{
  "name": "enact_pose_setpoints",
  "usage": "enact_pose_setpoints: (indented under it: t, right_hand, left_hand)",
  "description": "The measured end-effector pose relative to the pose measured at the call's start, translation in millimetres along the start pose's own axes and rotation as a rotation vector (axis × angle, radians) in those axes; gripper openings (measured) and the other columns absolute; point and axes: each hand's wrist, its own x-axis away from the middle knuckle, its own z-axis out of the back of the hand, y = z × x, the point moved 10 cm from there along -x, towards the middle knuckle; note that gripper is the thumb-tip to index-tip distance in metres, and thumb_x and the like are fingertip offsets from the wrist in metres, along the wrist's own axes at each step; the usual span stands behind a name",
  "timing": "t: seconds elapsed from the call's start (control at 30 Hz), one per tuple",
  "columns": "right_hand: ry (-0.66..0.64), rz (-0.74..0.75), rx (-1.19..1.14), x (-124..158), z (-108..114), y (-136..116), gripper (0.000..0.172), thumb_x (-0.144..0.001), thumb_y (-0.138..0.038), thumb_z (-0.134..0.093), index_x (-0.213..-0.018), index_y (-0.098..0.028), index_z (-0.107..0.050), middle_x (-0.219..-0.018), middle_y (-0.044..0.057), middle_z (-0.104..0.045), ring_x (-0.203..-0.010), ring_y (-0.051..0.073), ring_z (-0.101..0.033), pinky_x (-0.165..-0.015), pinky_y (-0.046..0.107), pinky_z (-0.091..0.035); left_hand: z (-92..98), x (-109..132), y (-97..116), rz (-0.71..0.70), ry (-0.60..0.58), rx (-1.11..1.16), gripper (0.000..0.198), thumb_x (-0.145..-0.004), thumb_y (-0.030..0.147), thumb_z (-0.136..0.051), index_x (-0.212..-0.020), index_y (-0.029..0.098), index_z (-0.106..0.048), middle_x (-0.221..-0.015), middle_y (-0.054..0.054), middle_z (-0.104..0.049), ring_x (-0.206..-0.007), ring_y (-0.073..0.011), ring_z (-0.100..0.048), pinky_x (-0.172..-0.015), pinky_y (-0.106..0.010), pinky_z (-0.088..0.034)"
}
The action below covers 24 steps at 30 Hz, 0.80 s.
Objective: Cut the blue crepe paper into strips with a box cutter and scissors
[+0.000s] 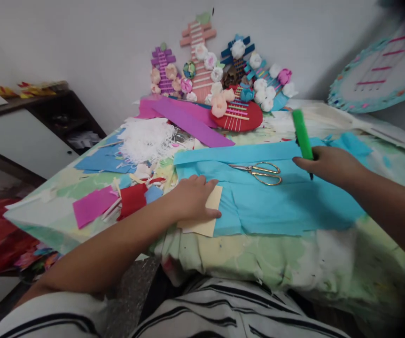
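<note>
My left hand (192, 197) lies flat, fingers stretched, pressing a pale yellow card (202, 224) onto the left edge of a large light blue paper sheet (280, 202). My right hand (329, 164) grips a bright green marker (302, 134), its tip pointing down at the blue sheet. Gold-handled scissors (260, 172) rest on the blue sheet between my two hands.
Scraps of pink (91, 205), red (132, 198) and blue paper (100, 159) lie at the left, with a heap of white shredded paper (146, 138). Paper-flower crafts (223, 75) stand against the wall. A round decorated board (378, 75) leans at the right. A dark shelf (58, 112) stands left.
</note>
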Motion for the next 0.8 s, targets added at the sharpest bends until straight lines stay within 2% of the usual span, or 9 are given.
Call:
enact_pose_setpoints:
  t: [0.17,0.27,0.33,0.43,0.5,0.57,0.63,0.8]
  right_hand:
    - [-0.113,0.070,0.087,-3.4,-22.8,19.5,0.042,-0.072,-0.058,-0.046,-0.056,-0.020,-0.048,-0.052,0.008,-0.052,-0.045,0.013,-0.039,-0.051,0.033,-0.026]
    - [-0.116,0.086,0.136,-4.3,-23.2,26.1,0.045,-0.072,-0.061,-0.046,-0.054,-0.020,-0.048,-0.051,0.009,-0.050,-0.045,0.014,-0.038,-0.050,0.033,-0.024]
    - [-0.092,0.127,0.155,-0.3,-18.9,21.2,0.045,-0.073,-0.061,-0.044,-0.056,-0.019,-0.048,-0.056,0.011,-0.052,-0.049,0.015,-0.041,-0.051,0.032,-0.023]
    - [-0.026,0.251,0.167,10.4,-14.0,-4.4,0.041,-0.079,-0.054,-0.040,-0.069,-0.017,-0.052,-0.079,0.019,-0.057,-0.066,0.021,-0.050,-0.054,0.032,-0.024]
    - [-0.037,0.378,0.156,17.2,-21.6,-31.6,0.033,-0.082,-0.046,-0.041,-0.082,-0.017,-0.056,-0.093,0.018,-0.058,-0.079,0.023,-0.052,-0.059,0.031,-0.028]
    - [-0.102,0.464,0.156,19.1,-37.1,-55.8,0.027,-0.078,-0.041,-0.049,-0.085,-0.016,-0.058,-0.089,0.013,-0.061,-0.079,0.021,-0.055,-0.061,0.029,-0.031]
    - [-0.170,0.527,0.166,17.4,-52.0,-76.0,0.029,-0.076,-0.042,-0.051,-0.086,-0.016,-0.060,-0.085,0.011,-0.063,-0.075,0.021,-0.056,-0.061,0.028,-0.033]
    - [-0.228,0.580,0.227,6.3,-63.4,-100.2,0.037,-0.073,-0.040,-0.055,-0.095,-0.011,-0.062,-0.099,0.017,-0.061,-0.089,0.026,-0.057,-0.067,0.030,-0.037]
  left_hand:
    - [-0.5,3.7,-16.1,0.184,-0.005,-0.029,0.080,-0.071,0.067,-0.045,-0.125,0.009,-0.040,-0.111,-0.020,-0.051,-0.103,-0.0366,-0.048,-0.080,-0.043,-0.040]
    - [-2.5,7.9,-21.2,0.268,-0.036,-0.032,0.082,-0.069,0.070,-0.044,-0.123,0.008,-0.041,-0.106,-0.021,-0.054,-0.096,-0.0359,-0.053,-0.075,-0.042,-0.042]
    - [-4.2,10.7,-24.3,0.314,-0.064,-0.019,0.081,-0.068,0.072,-0.044,-0.119,0.009,-0.043,-0.103,-0.020,-0.056,-0.091,-0.0340,-0.056,-0.071,-0.039,-0.043]
    - [-5.8,13.4,-27.6,0.357,-0.093,0.008,0.075,-0.069,0.070,-0.046,-0.114,0.010,-0.045,-0.101,-0.018,-0.058,-0.089,-0.0317,-0.058,-0.069,-0.036,-0.043]
    - [-6.7,14.2,-27.2,0.357,-0.105,0.032,0.068,-0.071,0.066,-0.047,-0.113,0.011,-0.046,-0.103,-0.017,-0.058,-0.091,-0.0303,-0.058,-0.071,-0.035,-0.043]
    - [-7.4,15.2,-25.8,0.345,-0.110,0.057,0.060,-0.073,0.061,-0.047,-0.110,0.014,-0.049,-0.105,-0.015,-0.058,-0.095,-0.0290,-0.057,-0.074,-0.034,-0.043]
    - [-7.1,18.6,-26.7,0.354,-0.100,0.072,0.056,-0.074,0.059,-0.047,-0.107,0.014,-0.051,-0.107,-0.015,-0.057,-0.098,-0.0296,-0.055,-0.077,-0.034,-0.042]
    - [-7.8,39.9,-39.6,0.457,-0.066,0.127,0.056,-0.073,0.055,-0.051,-0.109,0.012,-0.051,-0.108,-0.018,-0.058,-0.098,-0.0324,-0.056,-0.077,-0.038,-0.043]
